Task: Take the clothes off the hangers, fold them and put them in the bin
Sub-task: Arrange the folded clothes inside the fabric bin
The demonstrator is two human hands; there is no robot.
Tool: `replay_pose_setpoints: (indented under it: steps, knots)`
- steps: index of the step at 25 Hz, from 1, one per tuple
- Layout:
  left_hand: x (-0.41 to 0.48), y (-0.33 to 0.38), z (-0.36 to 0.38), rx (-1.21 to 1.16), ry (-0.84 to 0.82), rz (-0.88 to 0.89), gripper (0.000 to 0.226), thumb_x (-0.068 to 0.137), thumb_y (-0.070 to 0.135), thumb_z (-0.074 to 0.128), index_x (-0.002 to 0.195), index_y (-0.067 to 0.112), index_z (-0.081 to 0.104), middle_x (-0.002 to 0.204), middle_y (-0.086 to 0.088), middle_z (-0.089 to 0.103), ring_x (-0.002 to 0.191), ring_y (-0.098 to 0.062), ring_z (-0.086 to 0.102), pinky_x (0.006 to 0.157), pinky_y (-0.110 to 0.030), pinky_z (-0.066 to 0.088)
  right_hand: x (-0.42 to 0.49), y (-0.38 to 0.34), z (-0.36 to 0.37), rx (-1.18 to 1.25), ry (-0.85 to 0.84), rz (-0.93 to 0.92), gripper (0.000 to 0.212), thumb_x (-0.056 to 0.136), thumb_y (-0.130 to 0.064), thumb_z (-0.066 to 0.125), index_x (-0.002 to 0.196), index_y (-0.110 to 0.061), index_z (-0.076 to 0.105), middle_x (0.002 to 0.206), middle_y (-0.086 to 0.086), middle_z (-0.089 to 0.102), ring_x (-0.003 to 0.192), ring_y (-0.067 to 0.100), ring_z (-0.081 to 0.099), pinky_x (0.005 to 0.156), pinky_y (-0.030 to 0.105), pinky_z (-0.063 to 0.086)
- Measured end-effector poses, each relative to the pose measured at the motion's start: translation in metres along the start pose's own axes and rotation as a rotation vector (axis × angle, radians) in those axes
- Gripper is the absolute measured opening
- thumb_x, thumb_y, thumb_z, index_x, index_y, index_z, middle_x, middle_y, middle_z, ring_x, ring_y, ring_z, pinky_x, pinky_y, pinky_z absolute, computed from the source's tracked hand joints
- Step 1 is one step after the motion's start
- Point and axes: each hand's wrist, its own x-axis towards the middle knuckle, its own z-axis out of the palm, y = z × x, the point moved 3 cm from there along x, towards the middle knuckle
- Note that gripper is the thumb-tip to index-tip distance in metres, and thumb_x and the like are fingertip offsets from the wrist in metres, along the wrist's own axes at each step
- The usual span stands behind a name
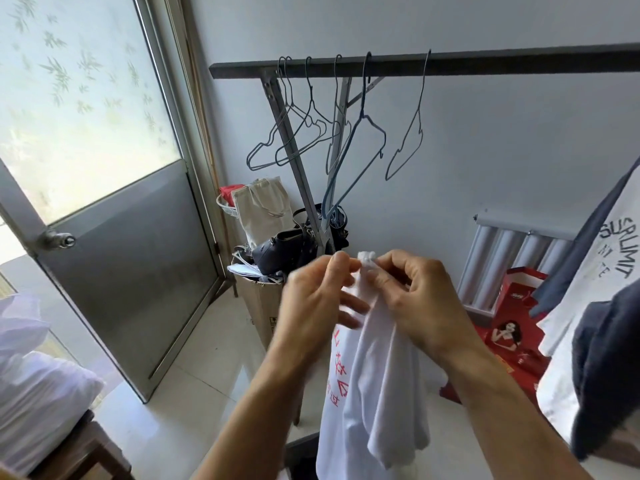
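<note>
- Head view: the shirt [375,393], white with red print, is off the hangers and hangs in the air in front of the person, over the floor [194,375].
- Its top end is gathered into a small bunch between the two hands, and the rest drops down in loose folds to the bottom edge of the frame.
- The right hand [415,299] pinches that bunch between thumb and forefinger, with the other fingers curled in below.
- The left hand [311,296] is blurred. Its thumb and forefinger seem to pinch the same bunch from the other side, while its lower fingers spread against the cloth.
- Behind the hands a dark rail [450,64] carries six bare wire hangers [363,102], all bunched toward its left end.
- A second shirt [595,271], white with dark sleeves and dark lettering, hangs at the right edge.
- Under the rail's left end stands a cardboard box [256,303] with a black bag [280,251] on top and a cream tote [259,209] behind it.
- A radiator [512,251] stands against the wall, with a red box [512,327] in front of it.
- A metal door [121,254] with a frosted pane stands on the left, and white bedding [34,393] lies at the lower left.
</note>
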Motion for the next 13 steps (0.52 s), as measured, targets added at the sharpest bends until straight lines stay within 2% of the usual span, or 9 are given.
replay_pose_setpoints:
  steps: [1,3,4,5,7,8,9,11,13]
  knots:
    - [0.008,0.006,-0.011,0.185,0.005,0.129,0.038,0.090,0.052,0.056,0.110,0.023,0.069,0.105,-0.006,0.063,0.080,-0.015,0.066,0.069,-0.032,0.056,0.002,-0.002,-0.004,0.044,-0.042,-0.009,0.017,0.092,-0.032,0.063,0.083,-0.019,0.070,0.073,-0.007,0.070,0.068,0.000,0.062,0.065,0.017,0.049]
    - [0.026,0.022,-0.019,0.428,-0.219,0.297,0.050,0.079,0.061,0.061,0.124,0.039,0.060,0.129,0.008,0.051,0.116,-0.002,0.053,0.095,-0.025,0.047,0.005,-0.010,-0.011,0.090,-0.192,-0.032,0.021,0.090,-0.038,0.061,0.085,-0.020,0.071,0.077,-0.006,0.069,0.072,0.001,0.061,0.065,0.013,0.047]
    - [0.035,0.027,-0.018,0.484,-0.381,0.327,0.057,0.077,0.066,0.063,0.126,0.038,0.059,0.136,0.013,0.048,0.127,0.000,0.044,0.104,-0.027,0.041,0.007,-0.014,-0.013,0.104,-0.263,-0.052,0.022,0.088,-0.039,0.060,0.087,-0.020,0.071,0.080,-0.006,0.070,0.076,0.004,0.062,0.068,0.015,0.049]
    - [0.042,0.031,-0.016,0.528,-0.501,0.343,0.062,0.073,0.070,0.065,0.122,0.032,0.063,0.134,0.011,0.052,0.130,-0.001,0.044,0.107,-0.034,0.041,0.009,-0.018,-0.015,0.132,-0.300,-0.077,0.024,0.087,-0.038,0.060,0.089,-0.018,0.072,0.083,-0.005,0.071,0.080,0.007,0.064,0.071,0.017,0.051]
    - [0.052,0.039,-0.011,0.518,-0.575,0.326,0.072,0.068,0.072,0.067,0.105,0.010,0.068,0.105,-0.010,0.067,0.106,-0.010,0.060,0.089,-0.051,0.050,0.014,-0.024,-0.021,0.214,-0.271,-0.128,0.024,0.087,-0.033,0.060,0.089,-0.013,0.071,0.081,-0.002,0.070,0.081,0.008,0.064,0.073,0.020,0.051]
    - [0.056,0.040,-0.009,0.478,-0.574,0.319,0.078,0.069,0.070,0.069,0.098,-0.001,0.065,0.091,-0.023,0.064,0.089,-0.016,0.060,0.076,-0.054,0.050,0.016,-0.024,-0.023,0.240,-0.234,-0.146,0.022,0.087,-0.031,0.061,0.088,-0.012,0.071,0.080,0.000,0.070,0.080,0.007,0.063,0.073,0.019,0.050]
    - [0.058,0.040,-0.006,0.453,-0.560,0.315,0.079,0.072,0.066,0.071,0.093,-0.009,0.061,0.080,-0.026,0.060,0.078,-0.019,0.054,0.065,-0.053,0.048,0.018,-0.024,-0.026,0.253,-0.204,-0.154,0.019,0.088,-0.029,0.062,0.088,-0.012,0.070,0.081,0.001,0.070,0.079,0.007,0.062,0.073,0.020,0.050]
    - [0.056,0.043,0.001,0.413,-0.525,0.343,0.061,0.082,0.049,0.071,0.086,-0.010,0.056,0.070,-0.017,0.051,0.068,-0.017,0.045,0.055,-0.040,0.041,0.019,-0.019,-0.029,0.247,-0.169,-0.146,0.013,0.092,-0.024,0.062,0.090,-0.013,0.069,0.083,0.005,0.070,0.079,0.011,0.063,0.070,0.024,0.053]
    - [0.056,0.046,0.007,0.414,-0.503,0.347,0.041,0.090,0.031,0.069,0.080,-0.006,0.054,0.068,-0.008,0.046,0.065,-0.013,0.042,0.054,-0.030,0.038,0.018,-0.012,-0.032,0.162,-0.127,-0.133,0.006,0.093,-0.018,0.063,0.089,-0.016,0.067,0.078,0.005,0.067,0.071,0.013,0.060,0.065,0.029,0.052]
